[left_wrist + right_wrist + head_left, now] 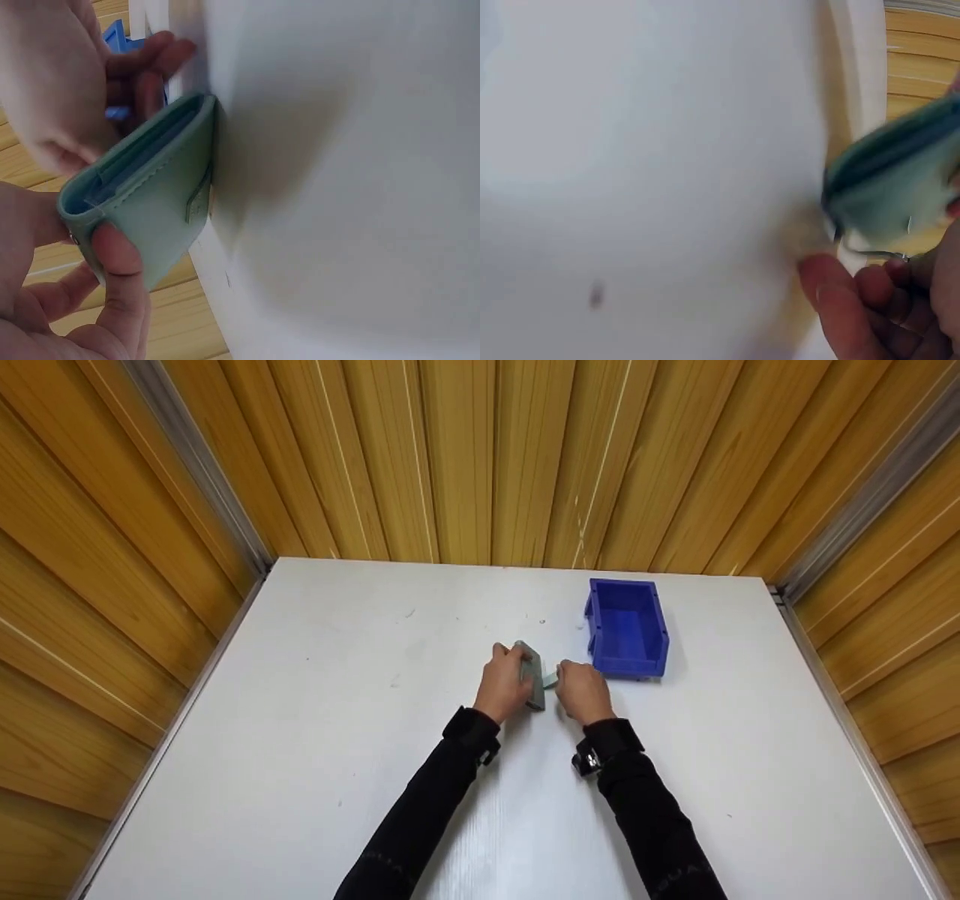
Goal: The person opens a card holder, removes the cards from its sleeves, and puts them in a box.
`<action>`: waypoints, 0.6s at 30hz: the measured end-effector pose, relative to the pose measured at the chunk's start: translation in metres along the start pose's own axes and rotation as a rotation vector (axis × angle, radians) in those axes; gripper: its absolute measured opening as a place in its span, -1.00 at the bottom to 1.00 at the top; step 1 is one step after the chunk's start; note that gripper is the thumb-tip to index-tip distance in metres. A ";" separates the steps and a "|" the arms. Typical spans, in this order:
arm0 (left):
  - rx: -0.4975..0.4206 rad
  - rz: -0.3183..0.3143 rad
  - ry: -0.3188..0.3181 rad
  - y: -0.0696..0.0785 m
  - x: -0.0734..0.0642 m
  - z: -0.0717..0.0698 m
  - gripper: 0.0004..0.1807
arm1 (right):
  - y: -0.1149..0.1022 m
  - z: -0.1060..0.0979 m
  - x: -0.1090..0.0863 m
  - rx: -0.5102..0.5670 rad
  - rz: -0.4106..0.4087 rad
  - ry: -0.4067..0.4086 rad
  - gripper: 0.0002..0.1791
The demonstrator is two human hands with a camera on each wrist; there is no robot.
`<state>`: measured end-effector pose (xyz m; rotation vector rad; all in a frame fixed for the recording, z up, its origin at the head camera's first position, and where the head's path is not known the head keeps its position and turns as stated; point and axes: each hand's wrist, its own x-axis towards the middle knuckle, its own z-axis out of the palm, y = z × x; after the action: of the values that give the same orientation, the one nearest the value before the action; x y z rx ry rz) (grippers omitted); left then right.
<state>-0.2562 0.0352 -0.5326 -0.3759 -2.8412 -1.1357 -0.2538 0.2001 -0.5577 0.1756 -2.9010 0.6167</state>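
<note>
A pale green wallet (161,199) with a stitched edge stands tilted on the table, its long opening facing up in the left wrist view. My left hand (505,684) grips it by one end, with the thumb (118,251) pressed on its broad face. From the wallet (534,679), a narrow light green strap (550,680) reaches across to my right hand (583,691). In the right wrist view the strap (874,253) runs into the curled fingers of that hand, which pinch its end. The wallet looks blurred there, and the exact fingertip contact is partly hidden.
A blue plastic bin (628,669) sits just beyond my right hand, toward the back of the white table (337,660). Wood-patterned walls (457,457) stand along the back and both sides. Small marks dot the tabletop.
</note>
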 end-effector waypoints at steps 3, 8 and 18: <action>-0.022 -0.057 -0.030 -0.006 0.000 -0.004 -0.64 | 0.010 -0.001 -0.003 -0.012 0.033 0.014 -0.67; -0.027 -0.066 -0.066 -0.012 -0.001 -0.005 -0.63 | 0.016 0.000 -0.005 -0.020 -0.004 0.005 -0.66; -0.004 -0.108 -0.109 -0.019 -0.003 -0.006 -0.66 | 0.020 -0.001 -0.009 -0.060 0.012 -0.020 -0.70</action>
<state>-0.2583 0.0174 -0.5419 -0.2969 -2.9868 -1.1747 -0.2484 0.2191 -0.5667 0.1571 -2.9380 0.5322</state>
